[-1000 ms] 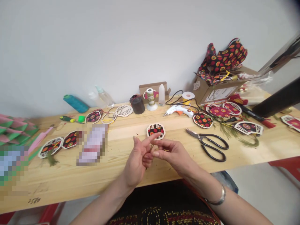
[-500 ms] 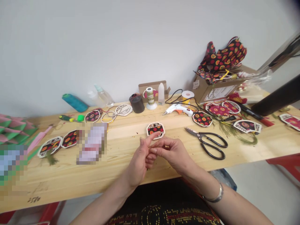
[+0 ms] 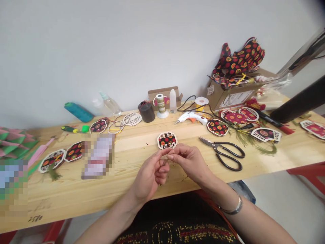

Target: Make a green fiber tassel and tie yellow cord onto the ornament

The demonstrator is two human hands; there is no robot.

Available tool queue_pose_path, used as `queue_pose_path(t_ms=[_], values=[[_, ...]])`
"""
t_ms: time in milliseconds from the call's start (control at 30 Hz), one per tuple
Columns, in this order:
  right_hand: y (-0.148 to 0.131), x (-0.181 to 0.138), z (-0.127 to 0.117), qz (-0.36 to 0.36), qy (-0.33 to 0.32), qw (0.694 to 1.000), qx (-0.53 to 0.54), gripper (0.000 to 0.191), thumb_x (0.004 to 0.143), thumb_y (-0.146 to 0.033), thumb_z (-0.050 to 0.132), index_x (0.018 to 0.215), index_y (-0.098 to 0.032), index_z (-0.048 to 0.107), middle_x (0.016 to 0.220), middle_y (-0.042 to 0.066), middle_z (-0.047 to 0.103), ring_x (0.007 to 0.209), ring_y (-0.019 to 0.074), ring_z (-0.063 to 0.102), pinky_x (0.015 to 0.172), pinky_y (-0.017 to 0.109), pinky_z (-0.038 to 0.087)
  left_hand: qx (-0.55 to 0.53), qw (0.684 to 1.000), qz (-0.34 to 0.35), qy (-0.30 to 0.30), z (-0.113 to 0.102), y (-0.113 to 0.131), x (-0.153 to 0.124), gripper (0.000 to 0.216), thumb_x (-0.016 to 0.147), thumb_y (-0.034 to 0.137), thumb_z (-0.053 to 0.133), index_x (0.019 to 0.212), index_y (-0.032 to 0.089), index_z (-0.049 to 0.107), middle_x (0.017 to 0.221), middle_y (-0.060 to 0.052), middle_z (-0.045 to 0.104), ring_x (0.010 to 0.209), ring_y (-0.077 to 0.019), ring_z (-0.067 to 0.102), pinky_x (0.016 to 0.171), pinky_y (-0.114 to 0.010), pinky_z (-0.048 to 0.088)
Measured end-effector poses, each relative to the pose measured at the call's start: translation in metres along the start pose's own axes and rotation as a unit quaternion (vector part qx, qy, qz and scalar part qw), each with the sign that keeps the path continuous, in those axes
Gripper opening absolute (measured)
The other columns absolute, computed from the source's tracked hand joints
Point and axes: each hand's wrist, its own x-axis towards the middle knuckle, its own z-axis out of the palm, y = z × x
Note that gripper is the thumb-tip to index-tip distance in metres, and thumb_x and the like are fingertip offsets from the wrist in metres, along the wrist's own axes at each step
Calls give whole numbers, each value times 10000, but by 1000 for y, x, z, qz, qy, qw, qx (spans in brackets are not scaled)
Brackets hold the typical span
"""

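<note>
My left hand (image 3: 151, 173) and my right hand (image 3: 189, 162) meet at the fingertips above the front of the wooden table. Both are closed in a pinch, and a thin, pale, thread-like bit shows between them, too small to name. Just beyond the fingers lies an octagonal ornament (image 3: 167, 140) with a pale cut-out frame over black and red patterned fabric. To the right of my right hand, black-handled scissors (image 3: 223, 152) rest with their blades pointing away to the left.
A white glue gun (image 3: 192, 117) with a black cord lies behind, near a spool (image 3: 201, 102) and a white bottle (image 3: 173, 101). More ornaments (image 3: 217, 127) spread right. A cardboard box (image 3: 230, 96) holds patterned fabric. At left are a teal thread cone (image 3: 78, 112) and a blurred-out object (image 3: 98, 156).
The left index finger has drawn back from over the ornament and bent toward the right fingertips. The ornament now shows fully. The whole view has shifted slightly.
</note>
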Motion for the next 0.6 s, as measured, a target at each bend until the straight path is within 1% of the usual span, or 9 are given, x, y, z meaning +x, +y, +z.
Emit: queue_pose_path(t_ms=[100,167,300,367,433,500,600], values=[[1,1,-2,-1,2,1000,-11,84,704,-236,660,641,-182,643,666,-7,606,661,119,536,662,272,440,-9,1000,-7,5,0,0,0,374,863,432,433,1072,169,598,554,60,309,448,-69,172,422,-188,126],[1,1,-3,0,-3,1000,-11,83,715,-240,651,658,-180,645,674,-5,609,668,120,542,677,277,447,-12,1000,-9,12,0,0,0,316,850,404,471,996,164,615,539,59,333,441,-65,191,414,-185,135],[1,1,-5,-11,-2,1000,-24,103,716,-257,659,653,-178,641,675,1,594,687,130,540,680,284,448,4,1000,-1,10,0,0,1,203,805,339,571,810,141,619,546,24,457,448,-56,278,407,-180,163],[0,1,-5,-10,-3,1000,-22,117,715,-255,660,635,-176,626,661,-4,577,670,125,530,660,278,444,20,1000,4,3,-2,-1,1,187,791,311,604,796,126,628,593,-9,536,446,-44,291,406,-179,177],[0,1,-5,-4,-3,1000,-13,117,710,-241,658,625,-174,614,651,-12,562,647,116,522,642,272,441,34,999,11,-6,-4,-2,2,184,787,296,620,807,115,645,645,-31,582,438,-29,283,403,-177,187],[-1,1,-5,0,0,1000,-4,120,705,-224,654,612,-172,599,641,-22,544,618,107,515,621,265,438,48,999,19,-13,-5,-3,3,182,784,289,630,799,109,658,670,-35,594,431,-20,288,397,-175,192],[-1,1,-5,0,-7,1000,-5,135,713,-216,640,600,-172,583,615,-30,529,591,100,505,605,259,432,70,997,28,-11,-6,-3,4,179,777,288,638,764,111,663,649,-21,585,409,-13,297,384,-174,191]])
